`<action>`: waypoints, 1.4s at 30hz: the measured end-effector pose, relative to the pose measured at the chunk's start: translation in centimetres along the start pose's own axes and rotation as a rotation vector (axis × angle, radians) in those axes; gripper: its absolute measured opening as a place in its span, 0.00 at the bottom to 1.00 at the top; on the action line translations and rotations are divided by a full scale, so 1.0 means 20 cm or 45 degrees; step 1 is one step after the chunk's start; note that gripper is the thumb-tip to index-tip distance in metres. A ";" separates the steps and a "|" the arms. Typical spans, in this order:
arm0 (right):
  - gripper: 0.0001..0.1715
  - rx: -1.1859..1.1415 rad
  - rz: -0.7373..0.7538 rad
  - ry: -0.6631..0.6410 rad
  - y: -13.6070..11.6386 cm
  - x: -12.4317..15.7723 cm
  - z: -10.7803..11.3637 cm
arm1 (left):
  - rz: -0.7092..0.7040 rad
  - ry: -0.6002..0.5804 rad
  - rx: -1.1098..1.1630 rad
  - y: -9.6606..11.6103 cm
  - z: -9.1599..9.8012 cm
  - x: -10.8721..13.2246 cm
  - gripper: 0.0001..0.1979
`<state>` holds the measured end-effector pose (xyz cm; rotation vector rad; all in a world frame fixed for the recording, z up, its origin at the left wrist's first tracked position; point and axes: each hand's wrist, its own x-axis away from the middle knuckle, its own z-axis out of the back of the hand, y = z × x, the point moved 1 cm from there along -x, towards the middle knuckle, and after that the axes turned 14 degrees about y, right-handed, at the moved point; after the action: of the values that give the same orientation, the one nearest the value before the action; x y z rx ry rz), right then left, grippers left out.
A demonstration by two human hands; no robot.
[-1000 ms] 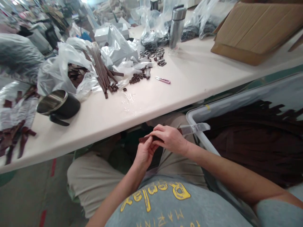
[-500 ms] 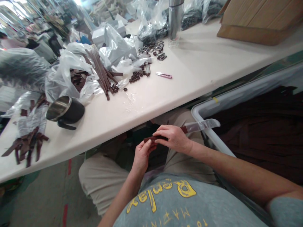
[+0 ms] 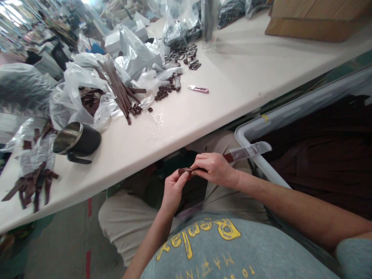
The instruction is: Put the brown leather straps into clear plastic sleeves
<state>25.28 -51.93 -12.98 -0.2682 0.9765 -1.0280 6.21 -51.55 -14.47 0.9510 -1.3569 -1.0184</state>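
A dark brown strap (image 3: 229, 157) runs through both hands above my lap. My left hand (image 3: 174, 186) pinches its end between thumb and fingers. My right hand (image 3: 215, 169) is closed round the strap a little further along, with the fingertips of both hands nearly touching. Past my right hand the strap goes into a clear plastic sleeve (image 3: 251, 150), which reaches over the rim of the bin. The part of the strap inside my right hand is hidden.
On the white table (image 3: 232, 93) are pink-handled thread snips (image 3: 198, 89), brown loops (image 3: 163, 93), metal buckles (image 3: 192, 58), a bundle of brown strips (image 3: 119, 87) and a dark mug (image 3: 78, 140). A cardboard box (image 3: 310, 29) stands far right. A pale bin (image 3: 279, 174) holds dark brown material.
The strap's end, flat and sticking out before, now looks bent or folded at my left fingertips. My hands have barely moved; the view has shifted slightly.
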 end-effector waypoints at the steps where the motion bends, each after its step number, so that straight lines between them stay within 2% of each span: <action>1: 0.11 0.033 0.019 0.000 0.00 0.00 0.00 | -0.055 0.019 -0.034 0.02 0.01 -0.01 0.11; 4: 0.14 0.134 0.069 -0.021 0.01 0.00 0.00 | -0.233 0.031 -0.157 0.07 0.03 -0.05 0.15; 8: 0.17 0.234 0.126 -0.057 0.02 0.00 0.00 | -0.395 -0.181 -0.436 0.12 0.04 -0.12 0.10; 15: 0.14 0.260 0.117 -0.055 0.05 0.02 0.00 | -0.631 -0.378 -0.750 0.10 0.04 -0.19 0.11; 18: 0.12 0.247 0.078 -0.084 0.06 0.02 0.00 | -0.707 -0.410 -0.836 0.10 0.04 -0.20 0.10; 21: 0.11 0.205 0.033 -0.096 0.05 0.01 0.01 | -0.713 -0.461 -0.852 0.10 0.03 -0.21 0.10; 25: 0.15 0.156 0.008 -0.037 0.04 -0.01 0.04 | -0.650 -0.518 -0.856 0.15 0.00 -0.23 0.09; 28: 0.16 0.112 -0.005 0.041 0.04 -0.03 0.07 | -0.576 -0.599 -0.842 0.26 -0.02 -0.27 0.11; 30: 0.14 0.072 -0.042 0.096 0.06 -0.05 0.11 | -0.500 -0.625 -0.756 0.37 -0.01 -0.35 0.14; 32: 0.12 0.035 -0.096 0.149 0.09 -0.07 0.14 | -0.533 -0.476 -0.687 0.50 0.01 -0.49 0.13; 35: 0.10 0.003 -0.143 0.197 0.13 -0.08 0.16 | -0.882 0.045 -0.824 0.65 0.07 -0.81 0.08; 37: 0.09 -0.001 -0.146 0.202 0.15 -0.07 0.15 | -1.049 0.241 -1.027 0.71 0.09 -1.02 0.08; 40: 0.08 0.007 -0.140 0.201 0.17 -0.06 0.14 | -1.101 0.239 -1.301 0.76 0.09 -1.26 0.10; 42: 0.07 0.013 -0.143 0.197 0.18 -0.05 0.14 | -1.084 0.199 -1.346 0.78 0.08 -1.33 0.08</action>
<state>29.38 -49.80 -12.97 -0.2398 1.1055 -1.1695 6.09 -21.41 -7.60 0.7150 -0.0875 -1.9525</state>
